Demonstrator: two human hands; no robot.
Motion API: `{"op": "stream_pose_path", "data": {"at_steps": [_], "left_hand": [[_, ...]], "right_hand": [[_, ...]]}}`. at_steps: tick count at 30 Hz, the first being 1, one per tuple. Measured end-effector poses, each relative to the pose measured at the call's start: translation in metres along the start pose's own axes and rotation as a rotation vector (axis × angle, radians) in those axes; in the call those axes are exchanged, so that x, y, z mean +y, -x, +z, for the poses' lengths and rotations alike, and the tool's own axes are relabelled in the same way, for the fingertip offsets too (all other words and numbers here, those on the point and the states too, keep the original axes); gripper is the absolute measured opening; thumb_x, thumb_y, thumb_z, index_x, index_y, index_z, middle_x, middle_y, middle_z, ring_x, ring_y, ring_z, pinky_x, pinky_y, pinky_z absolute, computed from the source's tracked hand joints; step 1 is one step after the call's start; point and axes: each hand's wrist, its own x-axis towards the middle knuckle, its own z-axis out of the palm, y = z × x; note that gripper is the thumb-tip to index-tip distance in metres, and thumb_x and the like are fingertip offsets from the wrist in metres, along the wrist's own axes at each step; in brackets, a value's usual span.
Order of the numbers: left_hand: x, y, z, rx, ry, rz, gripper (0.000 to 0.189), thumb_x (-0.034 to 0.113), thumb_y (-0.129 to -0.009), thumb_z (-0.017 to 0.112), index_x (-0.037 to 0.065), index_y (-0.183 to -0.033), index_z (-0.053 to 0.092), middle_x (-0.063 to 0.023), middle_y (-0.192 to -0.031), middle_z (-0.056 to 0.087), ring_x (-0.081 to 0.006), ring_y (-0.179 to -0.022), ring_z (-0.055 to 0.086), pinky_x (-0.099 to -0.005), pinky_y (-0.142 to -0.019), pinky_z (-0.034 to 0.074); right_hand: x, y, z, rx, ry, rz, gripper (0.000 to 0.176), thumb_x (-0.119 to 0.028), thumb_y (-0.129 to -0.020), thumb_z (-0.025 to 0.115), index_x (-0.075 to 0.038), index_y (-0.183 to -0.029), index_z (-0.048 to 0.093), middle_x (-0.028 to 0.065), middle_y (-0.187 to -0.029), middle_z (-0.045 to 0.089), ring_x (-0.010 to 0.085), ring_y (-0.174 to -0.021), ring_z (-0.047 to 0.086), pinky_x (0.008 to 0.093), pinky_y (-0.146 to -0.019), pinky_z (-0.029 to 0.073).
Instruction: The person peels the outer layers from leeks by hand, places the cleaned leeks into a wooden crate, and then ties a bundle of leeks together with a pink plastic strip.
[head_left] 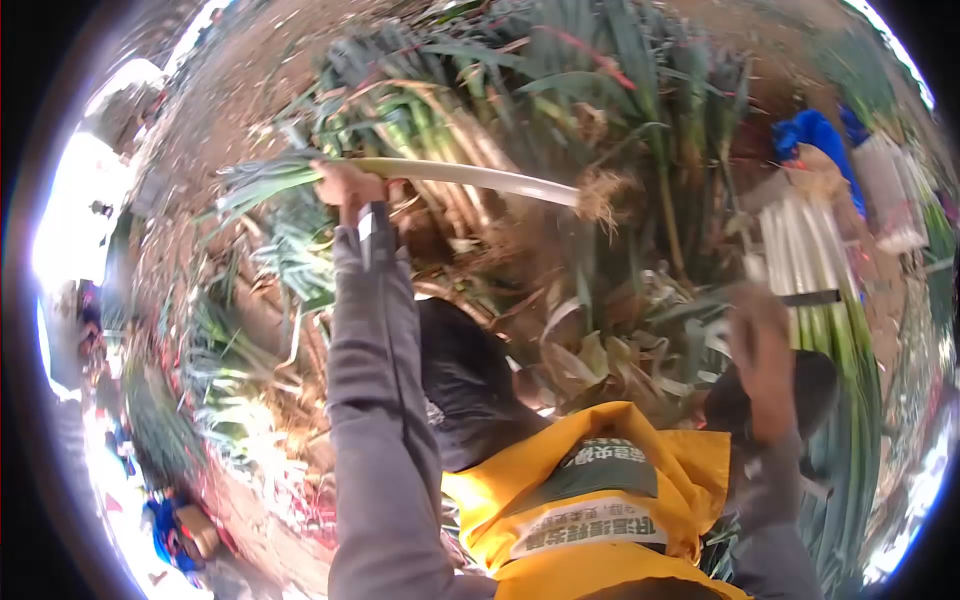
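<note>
My left hand (350, 187) is stretched out to the upper left, its fingers wrapped round a long leek (470, 176). The leek lies almost level, its green leaves to the left and its white stalk and hairy roots to the right. On the right, my right hand (762, 350) is smeared by motion, and I cannot make out its fingers or anything in them. Beside it lies a bundle of leeks (840, 345) with white stalks at the top. A dark strip (810, 298) shows between that hand and the bundle. Loose peeled leaves (610, 365) lie in front of my body.
A large heap of untrimmed leeks (450, 130) spreads across the far side. More leeks (240, 370) lie on the left. At the upper right, a blue cloth or bag (820, 145) is near another bundle (890, 195). A yellow apron (600, 500) covers my lap.
</note>
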Motion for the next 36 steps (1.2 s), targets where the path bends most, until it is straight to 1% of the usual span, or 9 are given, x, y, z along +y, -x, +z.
{"op": "stream_pose_path", "data": {"at_steps": [1,3,9,12,16,18,23,28,36], "left_hand": [[0.011,0.019,0.008,0.043,0.050,0.062,0.064,0.050,-0.100,0.052,-0.011,-0.122,0.057,-0.0245,-0.109,0.067,-0.0360,-0.088,0.069,-0.0468,-0.075,0.059],[0.031,0.055,0.013,-0.068,0.292,0.060,0.054,0.040,-0.105,0.048,-0.010,-0.123,0.049,-0.0185,-0.095,0.066,-0.0268,-0.077,0.068,-0.0408,-0.065,0.059],[0.048,0.087,0.011,-0.252,0.212,-0.139,0.044,0.041,-0.104,0.054,-0.001,-0.116,0.051,-0.0109,-0.086,0.059,-0.0244,-0.072,0.063,-0.0426,-0.065,0.057],[0.032,0.073,0.021,-0.368,0.421,-0.233,0.038,0.038,-0.101,0.059,0.002,-0.111,0.052,-0.0102,-0.087,0.057,-0.0239,-0.070,0.058,-0.0408,-0.066,0.056],[0.007,0.032,0.013,-0.603,0.594,-0.526,0.031,0.032,-0.102,0.061,0.003,-0.109,0.050,-0.0099,-0.087,0.053,-0.0185,-0.068,0.054,-0.0286,-0.058,0.053],[-0.015,0.013,0.018,-0.613,0.578,-0.563,0.033,0.030,-0.102,0.061,0.001,-0.107,0.048,-0.0102,-0.085,0.055,-0.0189,-0.064,0.055,-0.0300,-0.053,0.052],[-0.009,0.030,0.026,-0.252,0.482,-0.254,0.029,0.028,-0.101,0.062,0.001,-0.105,0.051,-0.0094,-0.083,0.057,-0.0205,-0.063,0.058,-0.0333,-0.054,0.052],[0.031,0.149,0.037,-0.772,0.786,-0.374,0.026,0.028,-0.101,0.061,0.004,-0.109,0.055,-0.0094,-0.093,0.061,-0.0234,-0.084,0.064,-0.0377,-0.081,0.057],[0.047,0.306,0.003,-1.261,0.480,-0.629,0.036,0.037,-0.101,0.059,0.006,-0.119,0.057,-0.0073,-0.112,0.062,-0.0201,-0.103,0.060,-0.0368,-0.089,0.050]], "right_hand": [[0.014,-0.011,0.019,-0.078,-0.269,0.269,0.029,-0.016,-0.089,0.069,0.000,-0.113,0.066,0.0087,-0.084,0.060,0.0207,-0.066,0.062,0.0328,-0.060,0.050],[0.014,-0.011,0.063,-0.383,0.839,-0.172,0.043,-0.022,-0.088,0.073,-0.004,-0.124,0.062,0.0128,-0.100,0.065,0.0265,-0.076,0.069,0.0374,-0.067,0.055],[-0.052,-0.059,0.068,-0.075,0.123,-0.395,0.057,-0.029,-0.086,0.075,-0.009,-0.135,0.053,0.0123,-0.122,0.064,0.0344,-0.085,0.069,0.0413,-0.069,0.056],[-0.037,-0.086,0.092,-0.528,0.090,-0.102,0.036,-0.020,-0.092,0.071,-0.004,-0.121,0.058,0.0166,-0.095,0.069,0.0362,-0.079,0.068,0.0411,-0.066,0.052],[-0.049,-0.029,0.062,-0.473,-0.254,-0.330,0.015,-0.012,-0.096,0.063,0.000,-0.106,0.063,0.0156,-0.073,0.063,0.0290,-0.062,0.065,0.0402,-0.058,0.047],[-0.070,-0.010,0.021,-0.726,-0.181,0.024,0.009,-0.005,-0.096,0.059,0.002,-0.098,0.065,0.0132,-0.068,0.062,0.0245,-0.056,0.063,0.0382,-0.054,0.047],[-0.027,0.041,-0.040,-0.506,-0.720,0.078,0.015,-0.003,-0.097,0.054,0.006,-0.093,0.065,0.0081,-0.073,0.067,0.0137,-0.058,0.063,0.0290,-0.056,0.051],[0.013,-0.012,0.061,-0.357,-0.408,0.195,0.059,-0.021,-0.098,0.067,0.002,-0.147,0.044,0.0138,-0.109,0.069,0.0168,-0.084,0.071,0.0275,-0.065,0.056],[-0.066,-0.121,0.089,-0.072,-1.621,-0.057,0.042,-0.020,-0.101,0.064,-0.008,-0.139,0.052,0.0079,-0.126,0.064,0.0140,-0.101,0.066,0.0261,-0.081,0.052]]}}
